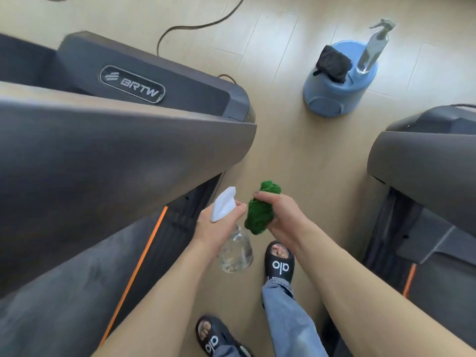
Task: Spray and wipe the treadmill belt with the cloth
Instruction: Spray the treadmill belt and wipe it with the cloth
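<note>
Both hands are loaded and ready in the aisle between two treadmills: the left hand (pixel 213 225) grips the clear plastic spray bottle with a white trigger head (pixel 233 243) by its neck, nozzle forward, while the right hand (pixel 282 217) is closed round the bunched green microfibre cloth (pixel 260 215), probably so wiping can follow spraying directly. Left of them lies the dark grey treadmill belt (pixel 64 292) with its orange edge stripe (pixel 136 274), not yet touched.

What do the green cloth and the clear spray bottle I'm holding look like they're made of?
The bunched green cloth looks like fuzzy microfibre or terry, judging by its matte, nubby pile. The clear spray bottle looks like glossy transparent plastic, possibly glass, since the floor shows through; its white trigger head looks like smooth opaque plastic.
</note>
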`<state>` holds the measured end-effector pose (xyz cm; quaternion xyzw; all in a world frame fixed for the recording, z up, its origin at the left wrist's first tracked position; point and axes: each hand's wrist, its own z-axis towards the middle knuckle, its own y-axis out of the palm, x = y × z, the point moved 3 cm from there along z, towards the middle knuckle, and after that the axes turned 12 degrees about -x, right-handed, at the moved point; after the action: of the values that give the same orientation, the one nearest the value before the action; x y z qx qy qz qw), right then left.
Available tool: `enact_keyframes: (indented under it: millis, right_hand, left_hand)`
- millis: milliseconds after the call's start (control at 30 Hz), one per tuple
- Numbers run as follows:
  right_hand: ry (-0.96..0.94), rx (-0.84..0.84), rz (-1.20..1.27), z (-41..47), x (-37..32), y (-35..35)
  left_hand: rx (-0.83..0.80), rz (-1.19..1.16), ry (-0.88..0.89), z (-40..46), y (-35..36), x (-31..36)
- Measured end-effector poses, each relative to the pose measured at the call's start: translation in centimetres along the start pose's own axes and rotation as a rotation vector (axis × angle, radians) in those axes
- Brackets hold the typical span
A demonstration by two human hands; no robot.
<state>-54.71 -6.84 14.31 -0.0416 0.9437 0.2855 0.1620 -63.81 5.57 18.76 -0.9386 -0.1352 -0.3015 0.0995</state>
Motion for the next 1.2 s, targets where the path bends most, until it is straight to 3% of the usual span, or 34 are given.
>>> enact_keyframes:
  millis: [167, 500, 633, 800, 867, 967, 1100, 1200]
  right_hand:
    - [-0.104, 0.082, -0.126, 1.0, 4.3, 2.3]
    - [-0.139, -0.093, -0.107, 2.6, 14.8, 8.6]
    - [-0.138, -0.183, -0.159, 3.8, 18.1, 11.5]
    - [-0.208, -0.263, -0.278, 7.1, 19.9, 15.9]
    - [-0.266, -0.288, -0.303, 8.7, 20.0, 17.3]
    - [-0.448, -0.184, -0.401, 11.4, 19.9, 18.2]
    - [-0.741, 0.048, -0.787, 15.4, 20.5, 18.7]
    - [-0.912, 0.091, -1.002, 18.1, 21.5, 18.5]
  left_hand:
    - [0.081, -0.026, 0.001, -2.2, -3.7, -4.6]
    - [0.327, -0.165, -0.028, -6.7, -13.5, -16.9]
    - [0.407, -0.209, -0.081, -7.5, -17.0, -21.4]
    - [0.509, -0.281, -0.017, -5.3, -21.1, -24.2]
    - [0.544, -0.313, 0.042, -4.2, -22.6, -24.7]
    - [0.597, -0.330, 0.114, -2.3, -24.5, -25.1]
    - [0.610, -0.374, 0.181, 0.7, -26.9, -25.8]
    - [0.610, -0.390, 0.188, 3.2, -28.4, -26.6]
